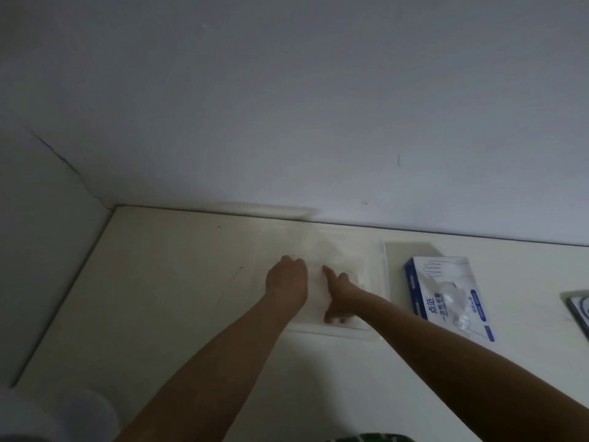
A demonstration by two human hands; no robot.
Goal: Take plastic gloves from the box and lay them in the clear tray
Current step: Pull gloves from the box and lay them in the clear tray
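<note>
Both hands work over the clear tray [384, 275], which lies on the worktop [178, 282] directly under them, its far rim close to the wall [287, 106]. A pale, filmy sheet, probably a plastic glove [315, 293], shows faintly in the tray between the two hands; the dim light makes its outline hard to trace. It seems to be in the middle of being spread flat, which would explain why the hands sit on either side of it instead of reaching for more.

The left hand [287, 277] hovers or rests at the tray's left part, back upward, its fingers bent down at the far end. Whether they pinch the film or only press it cannot be told. The right hand [339, 293] is spread wide: the forefinger points straight ahead and the thumb reaches back toward the tray's near rim, apparently pressing the sheet down, gripping nothing.

The glove box [446, 314] lies to the right of the right hand, just beyond the tray, its opening facing up with crumpled film showing. That keeps the next glove an easy sideways reach. A dark-edged object [578, 311] sits farther right, cut off by the frame.
</note>
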